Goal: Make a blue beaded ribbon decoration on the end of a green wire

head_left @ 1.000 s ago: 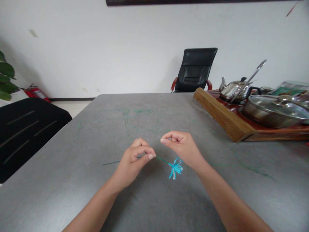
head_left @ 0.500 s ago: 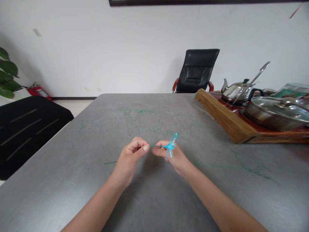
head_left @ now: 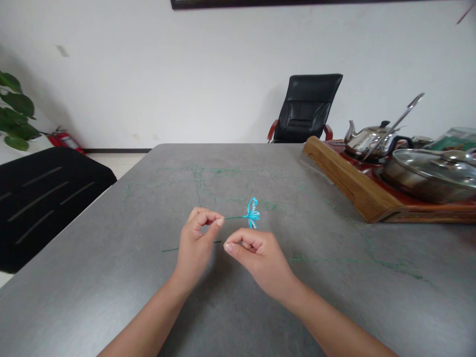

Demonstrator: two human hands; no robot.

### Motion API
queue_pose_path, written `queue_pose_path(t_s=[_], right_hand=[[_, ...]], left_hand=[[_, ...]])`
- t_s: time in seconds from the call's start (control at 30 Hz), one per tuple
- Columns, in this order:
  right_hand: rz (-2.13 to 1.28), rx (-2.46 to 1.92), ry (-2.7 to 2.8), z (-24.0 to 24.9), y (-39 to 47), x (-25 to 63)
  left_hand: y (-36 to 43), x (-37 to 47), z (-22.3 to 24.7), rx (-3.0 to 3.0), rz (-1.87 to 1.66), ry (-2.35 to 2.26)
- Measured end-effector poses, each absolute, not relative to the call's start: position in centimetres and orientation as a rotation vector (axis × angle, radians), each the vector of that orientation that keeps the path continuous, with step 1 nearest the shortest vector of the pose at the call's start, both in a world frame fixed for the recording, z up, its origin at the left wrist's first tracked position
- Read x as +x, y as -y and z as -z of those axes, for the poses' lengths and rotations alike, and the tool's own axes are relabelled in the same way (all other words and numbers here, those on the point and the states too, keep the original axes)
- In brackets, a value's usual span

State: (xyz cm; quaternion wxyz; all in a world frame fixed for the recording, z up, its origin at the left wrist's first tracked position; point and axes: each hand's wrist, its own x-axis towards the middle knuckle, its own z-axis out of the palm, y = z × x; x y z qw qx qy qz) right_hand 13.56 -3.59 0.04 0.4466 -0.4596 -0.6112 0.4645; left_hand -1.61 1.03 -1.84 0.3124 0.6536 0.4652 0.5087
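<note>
My left hand (head_left: 195, 238) pinches the green stem of a light-blue looped flower (head_left: 253, 214) between thumb and fingers. The flower points to the right, above my right hand. My right hand (head_left: 256, 253) is closed, thumb and fingertips pressed together, below the stem and off the flower; anything between the fingertips is too small to make out. A thin dark green stick (head_left: 170, 250) passes behind my left hand, and its right end shows close to my right fingertips. Whether they touch is unclear.
The grey table (head_left: 230, 317) has green vein-like marks. On its right stands a wooden tray (head_left: 334, 183) with a steel kettle (head_left: 372, 140) and a lidded pan (head_left: 431, 173). Black chairs stand at the left (head_left: 48, 198) and behind the table (head_left: 310, 106).
My right hand has let go of the flower stem and moved down and left. My left hand has risen slightly with the flower, which has shifted left. The view has turned slightly left.
</note>
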Motion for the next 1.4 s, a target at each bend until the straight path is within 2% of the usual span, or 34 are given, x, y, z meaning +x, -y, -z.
queue_pose_path(t_s=[0.23,0.5,0.7,0.93,1.03,1.4], right_hand=[[-0.767,-1.185,1.632,-1.7,3.4,15.5],[-0.647,-1.254,1.584,-1.9,2.0,17.8],[-0.891,-1.285,1.581,-1.5,0.5,19.6],[-1.207,-1.222,1.425,0.5,-0.9,19.0],[-1.231,-1.187,1.459,1.4,-0.7,17.7],[-1.388,-1.117,1.391,2.9,2.3,12.7]], left_hand=[[-0.6,-1.4,1.3,2.047,-1.295,-1.23],[-0.2,-1.3,0.6,2.192,-1.033,-0.973],[-0.4,-1.6,0.3,1.846,-0.89,-0.785],[-0.2,-0.9,1.0,1.371,-0.995,-0.734],[-0.2,-0.7,1.3,1.252,-1.103,-0.781],[-0.5,-0.9,2.3,1.387,-1.405,-1.066]])
